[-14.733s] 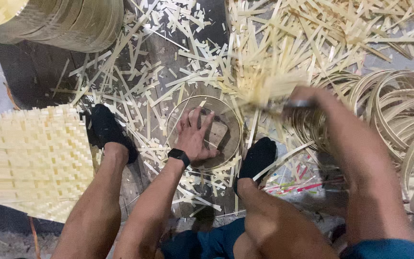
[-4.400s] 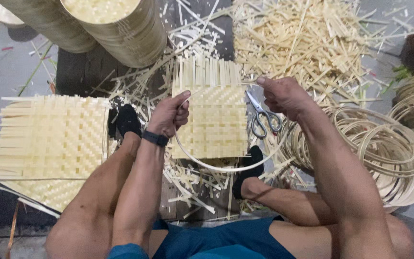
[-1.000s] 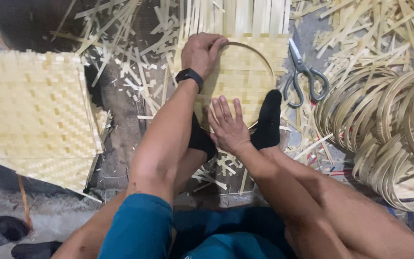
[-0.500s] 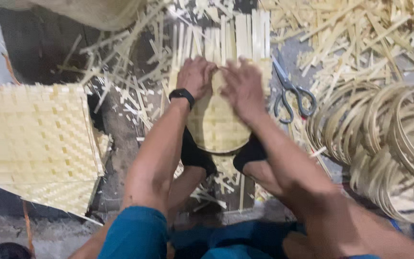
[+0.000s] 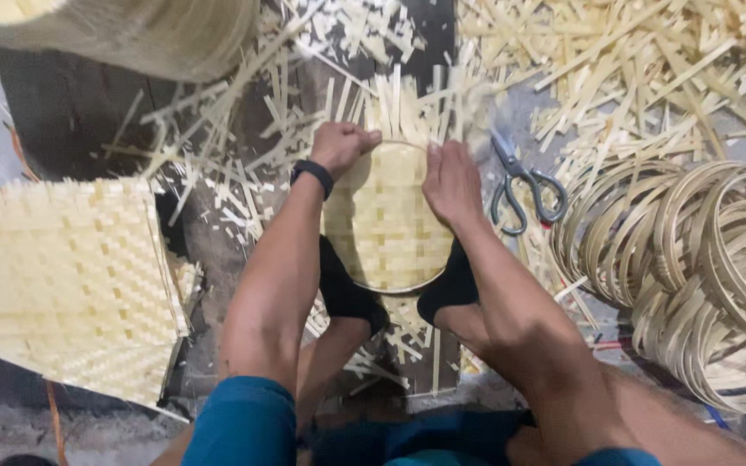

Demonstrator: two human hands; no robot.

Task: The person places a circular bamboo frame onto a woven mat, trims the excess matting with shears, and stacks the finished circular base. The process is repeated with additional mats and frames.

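Both arms reach forward: left hand (image 5: 343, 147) fisted on the hoop (image 5: 407, 145), right hand (image 5: 448, 183) flat, open, on the pale woven mat (image 5: 386, 224).

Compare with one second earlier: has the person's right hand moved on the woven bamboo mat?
Yes. The right hand moved from the mat's near edge by the feet to its far right rim, nearer the scissors.
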